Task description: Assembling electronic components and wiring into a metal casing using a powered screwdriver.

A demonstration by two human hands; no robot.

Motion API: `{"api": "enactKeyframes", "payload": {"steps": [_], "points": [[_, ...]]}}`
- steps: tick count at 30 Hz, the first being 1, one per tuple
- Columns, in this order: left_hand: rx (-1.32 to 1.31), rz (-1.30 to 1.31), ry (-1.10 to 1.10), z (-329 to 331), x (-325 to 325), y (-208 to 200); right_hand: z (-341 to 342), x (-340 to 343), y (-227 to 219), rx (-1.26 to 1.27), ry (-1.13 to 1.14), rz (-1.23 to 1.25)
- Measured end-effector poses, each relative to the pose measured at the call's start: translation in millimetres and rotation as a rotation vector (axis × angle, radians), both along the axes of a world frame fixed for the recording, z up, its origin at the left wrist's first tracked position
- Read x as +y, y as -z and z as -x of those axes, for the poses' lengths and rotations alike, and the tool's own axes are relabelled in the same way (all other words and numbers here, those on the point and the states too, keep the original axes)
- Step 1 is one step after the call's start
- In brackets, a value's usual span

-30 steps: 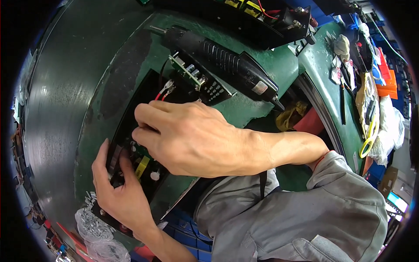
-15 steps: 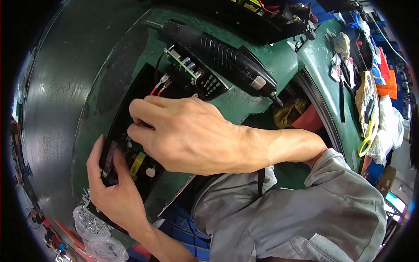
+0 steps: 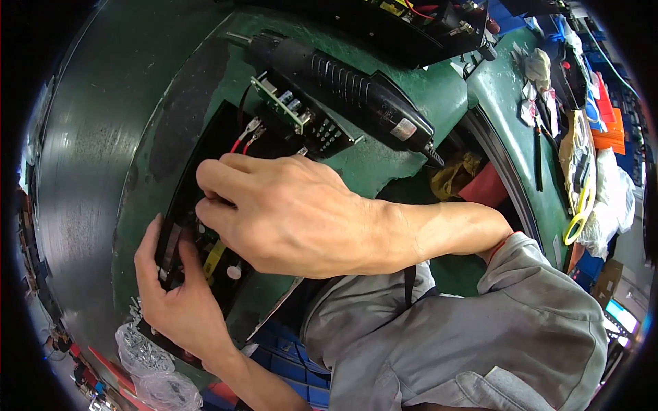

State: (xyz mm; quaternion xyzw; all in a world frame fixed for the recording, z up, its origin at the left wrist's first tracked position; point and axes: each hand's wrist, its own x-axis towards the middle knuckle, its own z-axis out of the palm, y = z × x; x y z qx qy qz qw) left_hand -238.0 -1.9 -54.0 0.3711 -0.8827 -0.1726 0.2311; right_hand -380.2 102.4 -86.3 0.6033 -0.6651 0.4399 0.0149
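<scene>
A black metal case (image 3: 197, 154) with electronic parts inside lies slanted on the bench. My left hand (image 3: 181, 312) grips its left wall near the lower end, fingers outside and thumb inside. Over the case, my right hand (image 3: 288, 219) is closed, thumb and fingers drawn together; whatever is between them is hidden. Below that hand a yellow-wrapped component (image 3: 215, 257) and a round pale part (image 3: 234, 272) show inside. At the far end stand a green circuit board (image 3: 279, 104) and a perforated black panel (image 3: 330, 137). Red wires (image 3: 238, 142) with metal lugs run beneath the right hand.
A black electric screwdriver (image 3: 343, 81) lies beyond the case, its bit to the left. Another black case (image 3: 384, 34) stands at the back. A plastic bag of screws (image 3: 145, 349) sits near left. Yellow-handled scissors (image 3: 574, 229) and plastic bags lie at right, past a bench gap.
My right hand has shifted slightly left and is still closed over the case. The case's far end with the circuit board has moved a little left. My left hand keeps its grip.
</scene>
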Motion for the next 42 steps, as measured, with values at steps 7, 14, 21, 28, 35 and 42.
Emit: {"api": "enactKeyframes", "payload": {"steps": [7,14,21,28,35,42], "points": [[-0.035,0.074,0.02,2.5,0.7,1.2,1.8,0.6,-0.3,-0.034,0.001,-0.009],[0.006,0.013,-0.014,6.1,0.9,1.5,4.1,3.0,0.6,-0.042,0.011,0.021],[0.058,-0.128,-0.108,8.4,4.3,-0.5,5.3,5.7,-0.2,-0.046,-0.014,0.025],[0.074,-0.155,-0.127,8.6,6.5,0.1,4.0,5.4,-0.1,-0.033,-0.013,0.047],[0.101,-0.154,-0.099,8.2,7.1,0.9,3.1,1.7,0.3,-0.015,-0.017,0.031],[0.031,-0.07,-0.059,5.2,6.8,-0.6,1.3,-1.5,-0.9,-0.029,-0.014,0.009]]}}
